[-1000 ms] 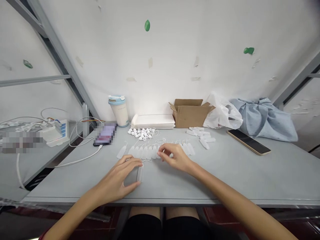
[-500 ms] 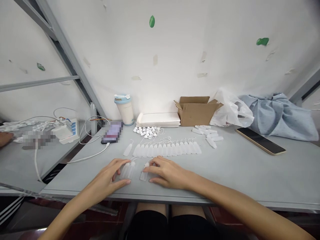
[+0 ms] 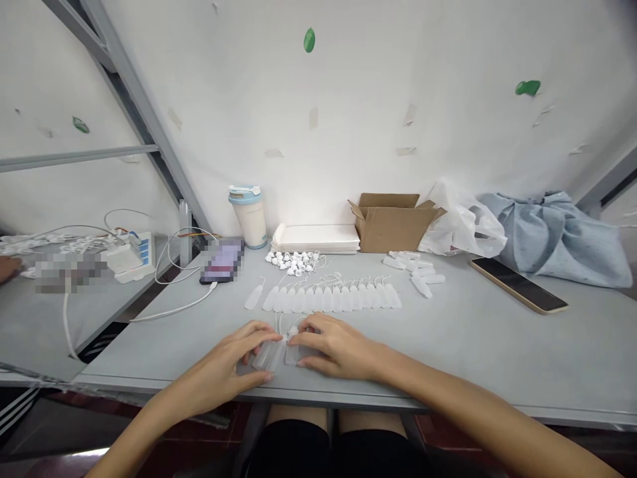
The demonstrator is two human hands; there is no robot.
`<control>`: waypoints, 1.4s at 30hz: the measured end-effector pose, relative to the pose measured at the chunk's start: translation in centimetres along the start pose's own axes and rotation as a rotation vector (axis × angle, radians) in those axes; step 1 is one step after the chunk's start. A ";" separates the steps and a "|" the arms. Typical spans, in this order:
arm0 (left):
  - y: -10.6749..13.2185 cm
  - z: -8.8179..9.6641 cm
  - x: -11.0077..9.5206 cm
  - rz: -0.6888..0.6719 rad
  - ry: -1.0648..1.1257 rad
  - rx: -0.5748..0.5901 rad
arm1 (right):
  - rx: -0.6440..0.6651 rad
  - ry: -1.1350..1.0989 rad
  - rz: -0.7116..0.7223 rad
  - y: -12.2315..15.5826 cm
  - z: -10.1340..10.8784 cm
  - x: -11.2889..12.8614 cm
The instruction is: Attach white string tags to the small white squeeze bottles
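Note:
Both my hands rest near the front edge of a grey table (image 3: 472,358). My left hand (image 3: 226,365) lies with fingers curled over two small translucent plastic bottles (image 3: 269,356). My right hand (image 3: 333,345) presses its fingertips on a third such bottle (image 3: 292,354), pushed up against the other two. A thin white loop (image 3: 283,323) runs from the bottles. Behind my hands lies a neat row of several more of these bottles (image 3: 333,299), side by side, with one lone bottle (image 3: 254,297) to the row's left.
Farther back are a heap of small white caps (image 3: 293,261), loose bottles (image 3: 415,269), a stack of white sheets (image 3: 316,238), an open cardboard box (image 3: 391,222), a plastic bag (image 3: 460,222), blue cloth (image 3: 557,232), a tumbler (image 3: 247,216) and two phones (image 3: 221,261) (image 3: 518,285). Another person's fingers (image 3: 7,267) show at far left.
My right hand drew back from the row with one bottle and slid it left against the two under my left hand. The camera view shifted slightly.

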State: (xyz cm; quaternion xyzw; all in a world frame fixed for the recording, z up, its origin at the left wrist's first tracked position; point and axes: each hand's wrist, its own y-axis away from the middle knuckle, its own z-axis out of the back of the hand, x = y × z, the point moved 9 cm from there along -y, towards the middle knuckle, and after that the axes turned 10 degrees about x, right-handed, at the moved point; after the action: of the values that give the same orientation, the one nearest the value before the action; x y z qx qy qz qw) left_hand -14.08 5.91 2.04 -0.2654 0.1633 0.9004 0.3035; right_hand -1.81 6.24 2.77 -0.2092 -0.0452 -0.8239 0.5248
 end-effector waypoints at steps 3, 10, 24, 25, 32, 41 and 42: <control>0.2 -0.2 -0.5 -0.021 0.007 0.025 | 0.019 -0.006 0.023 0.1 -0.1 0.3; 0.6 -0.3 -1.1 -0.042 -0.026 0.058 | 0.037 0.012 0.053 0.4 -0.2 1.0; -0.8 0.3 0.3 0.023 -0.103 -0.277 | -0.043 0.071 -0.059 -0.1 0.0 -0.5; -0.8 0.4 0.3 0.035 -0.105 -0.314 | -0.042 0.074 -0.067 0.0 0.0 -0.6; -0.6 0.6 0.7 0.079 -0.005 -0.274 | -0.029 0.076 -0.093 0.1 0.4 -0.9; -1.1 0.9 2.5 0.248 0.036 -0.266 | -0.024 0.061 -0.088 0.0 0.4 -1.0; -1.2 0.8 2.5 0.259 0.040 -0.260 | -0.025 0.061 -0.088 0.0 0.4 -1.0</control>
State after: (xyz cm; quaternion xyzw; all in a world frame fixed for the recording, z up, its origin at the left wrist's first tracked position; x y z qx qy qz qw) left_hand -15.29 8.31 1.04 -0.2970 0.0843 0.9400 0.1450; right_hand -1.35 7.21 2.72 -0.1884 -0.0281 -0.8527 0.4864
